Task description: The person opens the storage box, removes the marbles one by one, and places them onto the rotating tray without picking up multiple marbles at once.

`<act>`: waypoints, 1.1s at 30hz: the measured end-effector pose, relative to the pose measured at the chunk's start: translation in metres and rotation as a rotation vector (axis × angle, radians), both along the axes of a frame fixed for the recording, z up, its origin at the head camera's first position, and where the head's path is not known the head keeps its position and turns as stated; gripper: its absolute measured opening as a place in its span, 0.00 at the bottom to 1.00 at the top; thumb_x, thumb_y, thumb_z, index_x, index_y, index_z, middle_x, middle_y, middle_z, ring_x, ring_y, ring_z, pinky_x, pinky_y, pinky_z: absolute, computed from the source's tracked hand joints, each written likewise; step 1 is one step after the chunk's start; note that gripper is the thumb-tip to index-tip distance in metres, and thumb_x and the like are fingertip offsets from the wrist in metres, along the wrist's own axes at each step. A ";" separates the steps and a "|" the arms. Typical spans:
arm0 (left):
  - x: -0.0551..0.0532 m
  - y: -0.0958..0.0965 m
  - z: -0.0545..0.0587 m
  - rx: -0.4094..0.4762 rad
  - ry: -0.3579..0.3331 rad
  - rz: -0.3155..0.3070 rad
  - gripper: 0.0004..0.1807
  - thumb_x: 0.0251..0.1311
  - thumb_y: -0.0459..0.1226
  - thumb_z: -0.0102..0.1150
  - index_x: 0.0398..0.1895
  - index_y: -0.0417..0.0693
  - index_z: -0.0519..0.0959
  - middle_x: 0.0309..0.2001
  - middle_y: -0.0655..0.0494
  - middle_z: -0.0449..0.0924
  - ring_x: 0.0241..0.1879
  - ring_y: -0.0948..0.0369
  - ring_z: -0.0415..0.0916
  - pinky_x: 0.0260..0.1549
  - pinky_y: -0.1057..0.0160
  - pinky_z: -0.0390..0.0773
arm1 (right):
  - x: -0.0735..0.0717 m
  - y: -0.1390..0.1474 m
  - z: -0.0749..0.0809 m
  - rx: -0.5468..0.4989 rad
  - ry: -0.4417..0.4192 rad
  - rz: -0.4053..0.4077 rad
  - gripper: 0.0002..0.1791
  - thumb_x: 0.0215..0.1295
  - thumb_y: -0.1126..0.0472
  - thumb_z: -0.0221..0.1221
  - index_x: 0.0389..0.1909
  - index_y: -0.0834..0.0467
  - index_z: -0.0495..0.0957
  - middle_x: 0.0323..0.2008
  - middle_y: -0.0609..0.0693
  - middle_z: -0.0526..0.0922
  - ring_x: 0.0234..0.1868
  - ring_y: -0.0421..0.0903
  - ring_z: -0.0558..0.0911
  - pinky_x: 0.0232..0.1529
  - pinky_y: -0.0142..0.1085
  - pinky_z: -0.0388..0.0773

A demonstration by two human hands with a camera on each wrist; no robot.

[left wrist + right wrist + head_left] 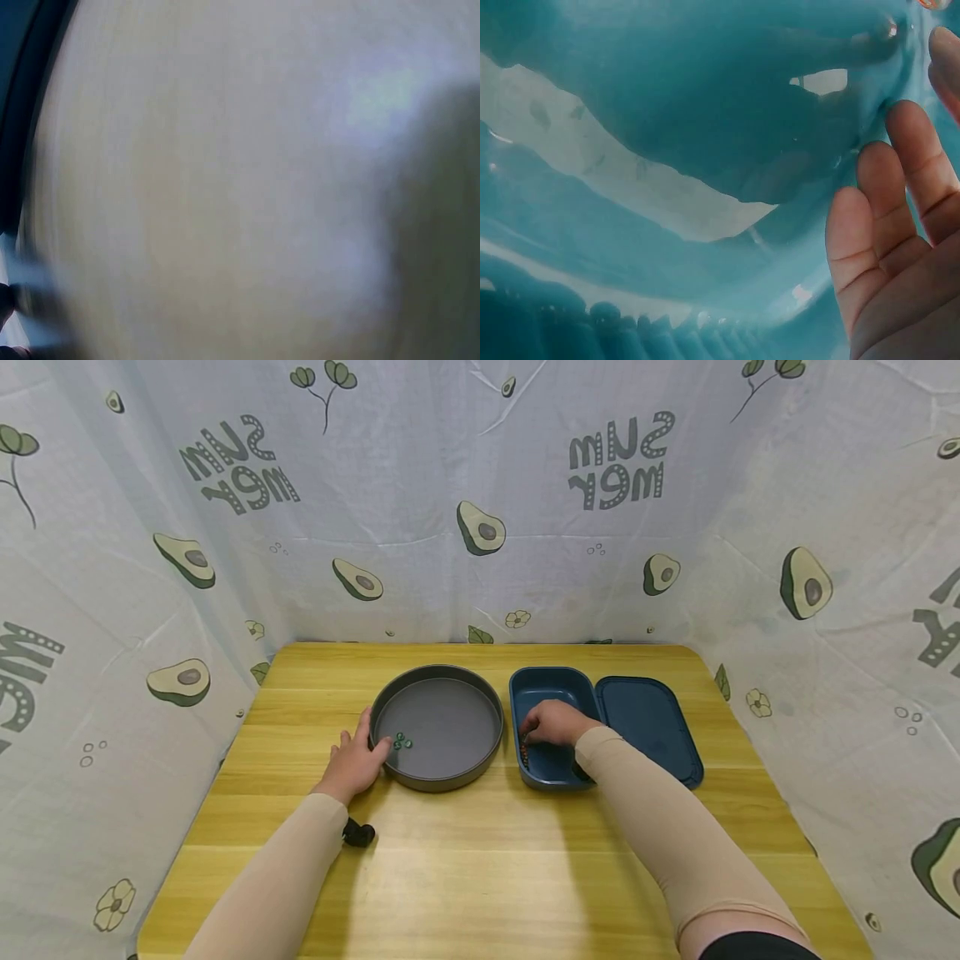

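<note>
My left hand (354, 766) rests at the left side of a round dark grey pan (491, 743). Its thumb touches the rim, and the other fingers spread along the outer wall. Inside the pan, near that thumb, lie small green glassy marbles (402, 742). My right hand (558, 722) reaches into a deep blue rectangular box (551, 677), fingertips near the left wall. A row of small orange-brown marbles (524, 756) runs along that wall. In the right wrist view, one orange-and-white marble (934, 3) shows just beyond loosely bent fingers (915, 142); the thumb is hidden.
A flat blue lid (648, 727) lies against the box's right side. The wooden table (465, 877) meets a printed curtain (420, 527) at the back. A small black device (358, 833) sits at my left wrist. The left wrist view is mostly blurred tabletop.
</note>
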State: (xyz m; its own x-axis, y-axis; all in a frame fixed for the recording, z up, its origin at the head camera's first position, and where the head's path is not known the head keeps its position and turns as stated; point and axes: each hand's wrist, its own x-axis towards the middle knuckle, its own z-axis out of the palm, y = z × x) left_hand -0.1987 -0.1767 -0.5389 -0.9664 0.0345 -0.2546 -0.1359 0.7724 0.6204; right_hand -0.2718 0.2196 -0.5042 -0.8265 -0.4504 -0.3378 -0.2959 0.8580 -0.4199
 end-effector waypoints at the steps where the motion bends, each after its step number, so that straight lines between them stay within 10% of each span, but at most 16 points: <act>1: 0.000 0.000 0.000 0.002 0.000 0.000 0.45 0.79 0.61 0.39 0.87 0.65 0.30 0.84 0.30 0.41 0.83 0.29 0.30 0.78 0.27 0.32 | 0.000 0.001 0.000 0.002 0.003 -0.004 0.08 0.68 0.59 0.69 0.46 0.52 0.92 0.44 0.47 0.92 0.44 0.43 0.86 0.52 0.42 0.85; 33: 0.002 0.001 0.003 0.001 0.002 -0.007 0.46 0.79 0.61 0.39 0.88 0.62 0.30 0.83 0.27 0.40 0.82 0.27 0.30 0.78 0.27 0.32 | 0.002 0.005 0.031 -0.145 0.087 -0.122 0.14 0.75 0.58 0.64 0.56 0.56 0.88 0.57 0.54 0.89 0.59 0.55 0.86 0.60 0.50 0.84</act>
State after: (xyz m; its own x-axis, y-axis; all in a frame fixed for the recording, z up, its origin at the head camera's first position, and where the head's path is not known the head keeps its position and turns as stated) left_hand -0.1969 -0.1755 -0.5355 -0.9668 0.0410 -0.2522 -0.1293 0.7728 0.6213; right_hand -0.2702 0.2243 -0.4735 -0.9011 -0.3840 -0.2013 -0.2343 0.8220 -0.5191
